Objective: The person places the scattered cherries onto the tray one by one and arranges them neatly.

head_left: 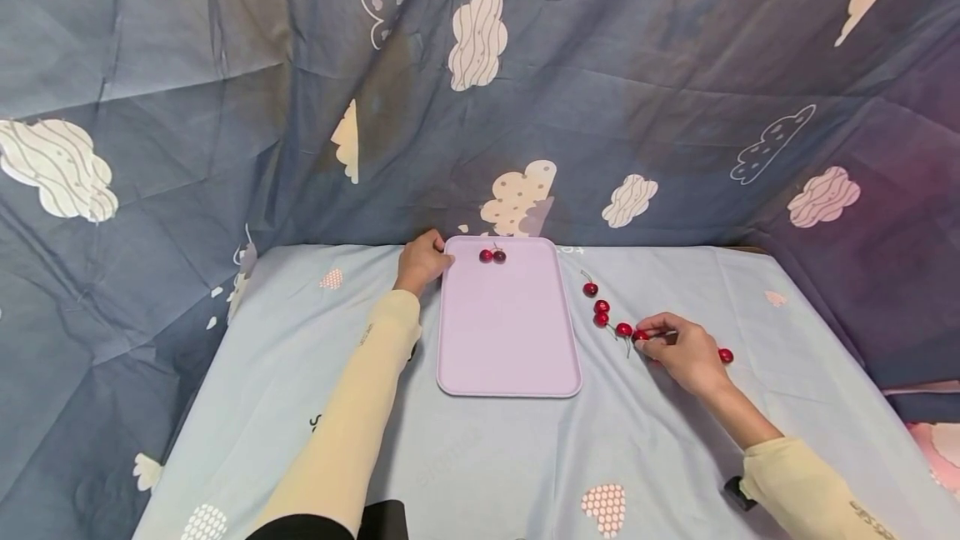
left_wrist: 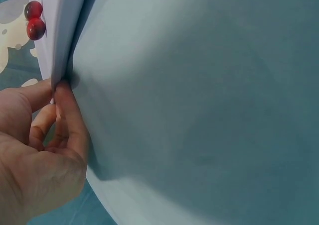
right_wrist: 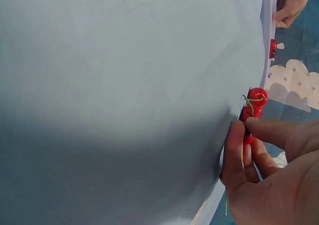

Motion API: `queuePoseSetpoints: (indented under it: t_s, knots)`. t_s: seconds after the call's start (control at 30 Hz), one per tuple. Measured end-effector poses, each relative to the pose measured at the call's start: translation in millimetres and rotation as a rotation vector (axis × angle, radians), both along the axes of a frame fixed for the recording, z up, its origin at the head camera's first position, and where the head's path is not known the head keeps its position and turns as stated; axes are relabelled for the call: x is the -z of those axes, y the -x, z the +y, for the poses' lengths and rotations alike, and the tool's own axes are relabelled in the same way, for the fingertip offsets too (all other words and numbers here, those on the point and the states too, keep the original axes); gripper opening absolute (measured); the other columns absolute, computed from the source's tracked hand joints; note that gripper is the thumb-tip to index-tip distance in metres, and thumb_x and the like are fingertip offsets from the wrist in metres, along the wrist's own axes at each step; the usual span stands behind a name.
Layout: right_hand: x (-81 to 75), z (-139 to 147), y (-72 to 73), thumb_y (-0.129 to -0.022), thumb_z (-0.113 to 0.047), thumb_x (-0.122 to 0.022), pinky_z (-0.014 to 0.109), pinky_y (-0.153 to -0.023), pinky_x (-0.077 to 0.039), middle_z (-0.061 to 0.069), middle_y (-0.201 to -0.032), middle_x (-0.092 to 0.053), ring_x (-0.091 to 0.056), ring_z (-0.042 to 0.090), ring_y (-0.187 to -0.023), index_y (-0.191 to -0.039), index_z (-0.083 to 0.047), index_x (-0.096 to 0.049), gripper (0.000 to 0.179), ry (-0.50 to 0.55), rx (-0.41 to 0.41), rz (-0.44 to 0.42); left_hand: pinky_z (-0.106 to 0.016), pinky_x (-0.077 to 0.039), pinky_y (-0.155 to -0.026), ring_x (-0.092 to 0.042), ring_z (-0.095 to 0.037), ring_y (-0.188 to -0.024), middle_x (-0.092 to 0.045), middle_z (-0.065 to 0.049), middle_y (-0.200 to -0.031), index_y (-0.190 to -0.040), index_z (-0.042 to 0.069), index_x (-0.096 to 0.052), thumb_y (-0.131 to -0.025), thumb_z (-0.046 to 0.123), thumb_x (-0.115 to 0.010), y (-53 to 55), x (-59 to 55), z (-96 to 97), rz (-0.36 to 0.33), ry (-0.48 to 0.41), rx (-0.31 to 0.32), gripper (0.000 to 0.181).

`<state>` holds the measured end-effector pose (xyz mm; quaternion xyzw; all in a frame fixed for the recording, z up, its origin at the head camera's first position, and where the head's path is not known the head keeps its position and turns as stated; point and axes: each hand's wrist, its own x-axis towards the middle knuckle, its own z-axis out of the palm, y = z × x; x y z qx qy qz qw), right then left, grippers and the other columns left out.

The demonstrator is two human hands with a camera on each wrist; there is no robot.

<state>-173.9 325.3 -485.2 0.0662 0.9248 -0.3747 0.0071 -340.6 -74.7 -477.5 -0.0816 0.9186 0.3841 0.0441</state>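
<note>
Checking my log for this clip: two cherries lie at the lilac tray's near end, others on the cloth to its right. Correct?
Wrong end: the head view shows the two cherries at the far end of the lilac tray. The rest stands.

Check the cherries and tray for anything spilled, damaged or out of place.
Nothing stands out: two cherries sit on the tray, more cherries lie on the cloth beside it, and I see no spill or damage, though the right hand partly hides some.

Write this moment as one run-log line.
left hand: grips lilac tray, far left | right hand: pinches cherry | two cherries on tray | more cherries on blue cloth
</note>
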Motion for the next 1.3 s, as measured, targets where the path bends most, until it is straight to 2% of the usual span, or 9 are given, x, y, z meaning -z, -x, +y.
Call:
queuePoseSetpoints:
  t_s: [0.2, 0.5, 0.6, 0.7, 0.83, 1.0, 1.17, 1.3]
  knots:
    - [-0.7, -1.0, -2.3, -0.094, -0.012, -0.077, 0.024, -0.064, -0.058, 0.016, -0.105, -0.074, -0.065, 0.003, -0.074, -0.12, -0.004, -0.07, 0.028, -0.016, -0.009, 0.01, -0.039, -0.047, -0.087, -0.058, -0.027, -0.1, -0.062, -0.01, -0.104, -0.107, 0.011, -0.059, -0.1, 0.021, -0.072, -2.0, 0.6, 0.2, 0.005, -0.003, 0.006, 0.019]
    - [1.5, 0.6, -3.5, -0.093, -0.01, -0.074, 0.024, -0.06, -0.054, 0.011, -0.097, -0.072, -0.062, 0.007, -0.075, -0.116, -0.006, -0.071, 0.023, -0.094, -0.049, 0.074, -0.039, -0.048, -0.087, -0.059, -0.028, -0.1, -0.063, -0.01, -0.105, -0.107, 0.012, -0.059, -0.1, 0.022, -0.073, 1.0, 2.9, 2.3, -0.017, 0.006, 0.004, 0.018]
    - [-1.6, -1.1, -2.4, -0.093, -0.009, -0.073, 0.025, -0.06, -0.055, 0.011, -0.097, -0.072, -0.063, 0.007, -0.076, -0.116, -0.006, -0.071, 0.023, -0.09, -0.064, 0.093, -0.038, -0.048, -0.086, -0.059, -0.027, -0.1, -0.063, -0.01, -0.105, -0.106, 0.013, -0.059, -0.1, 0.022, -0.073, 2.1, 3.5, 2.7, -0.02, 0.003, 0.004, 0.018]
    - [-7.7, -5.0, 1.5, -0.092, -0.01, -0.074, 0.023, -0.063, -0.053, 0.011, -0.097, -0.072, -0.064, 0.007, -0.078, -0.115, -0.009, -0.072, 0.023, -0.118, -0.072, 0.147, -0.038, -0.048, -0.086, -0.058, -0.027, -0.1, -0.063, -0.01, -0.105, -0.106, 0.013, -0.058, -0.1, 0.022, -0.073, 2.5, 3.7, 2.5, -0.022, -0.006, 0.006, 0.018]
    - [-13.3, -15.8, 13.1, -0.092, -0.008, -0.076, 0.016, -0.069, -0.049, 0.01, -0.101, -0.071, -0.065, 0.012, -0.084, -0.112, -0.009, -0.074, 0.021, -0.141, -0.091, 0.274, -0.038, -0.048, -0.086, -0.058, -0.028, -0.1, -0.063, -0.01, -0.104, -0.106, 0.012, -0.058, -0.1, 0.022, -0.073, 2.3, 2.7, 1.7, -0.017, 0.007, 0.011, 0.019]
    - [-10.5, -42.1, 35.4, -0.09, 0.001, -0.077, 0.008, -0.074, -0.053, 0.012, -0.106, -0.07, -0.07, 0.021, -0.093, -0.112, -0.004, -0.073, 0.023, -0.053, -0.173, 0.425, -0.039, -0.047, -0.087, -0.059, -0.028, -0.099, -0.062, -0.009, -0.101, -0.104, 0.012, -0.058, -0.099, 0.023, -0.073, 3.8, 0.2, -0.3, 0.003, 0.041, 0.012, 0.02]
    - [-8.5, -73.5, 57.2, -0.09, 0.001, -0.077, 0.013, -0.075, -0.055, 0.011, -0.104, -0.068, -0.069, 0.024, -0.091, -0.11, -0.005, -0.073, 0.022, 0.004, -0.226, 0.466, -0.04, -0.046, -0.091, -0.059, -0.029, -0.101, -0.063, -0.009, -0.102, -0.104, 0.012, -0.057, -0.099, 0.024, -0.073, 5.4, 0.6, -1.8, 0.005, 0.06, 0.024, 0.02]
    - [-8.0, -92.2, 75.6, -0.089, 0.002, -0.076, 0.025, -0.076, -0.058, 0.009, -0.103, -0.068, -0.069, 0.026, -0.09, -0.11, -0.008, -0.073, 0.023, -0.002, -0.272, 0.479, -0.041, -0.046, -0.094, -0.059, -0.03, -0.102, -0.064, -0.01, -0.104, -0.105, 0.011, -0.058, -0.098, 0.024, -0.073, 5.3, 2.2, -2.3, 0.016, 0.065, 0.034, 0.02]
